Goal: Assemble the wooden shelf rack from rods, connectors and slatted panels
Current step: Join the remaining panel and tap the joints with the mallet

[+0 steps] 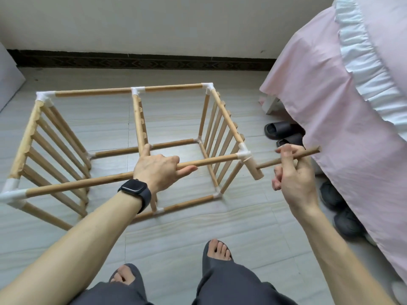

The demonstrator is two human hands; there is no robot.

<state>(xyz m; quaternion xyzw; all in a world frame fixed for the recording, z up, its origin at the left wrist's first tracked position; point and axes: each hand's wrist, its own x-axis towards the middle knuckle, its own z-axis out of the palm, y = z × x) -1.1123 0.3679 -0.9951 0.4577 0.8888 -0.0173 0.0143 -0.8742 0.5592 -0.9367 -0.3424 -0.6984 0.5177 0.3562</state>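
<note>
Past the feet (218, 249), my left hand (158, 170) is curled over the top rod (88, 183) left of the corner connector (243, 154), while my right hand (295, 175) is wrapped round the mallet (255, 171), head just right of that connector, handle running further right.

Rack frame (92, 92) stands on the floor as an open box of pale wooden rods (171, 87) joined by white connectors (45, 97). 3 slatted panels stand upright in it: left (55, 139), middle (141, 122), right (222, 128). Near top rod (88, 183) enters the right corner connector (243, 154). Wooden mallet (255, 170) head sits just beside that connector, with its handle pointing right.
</note>
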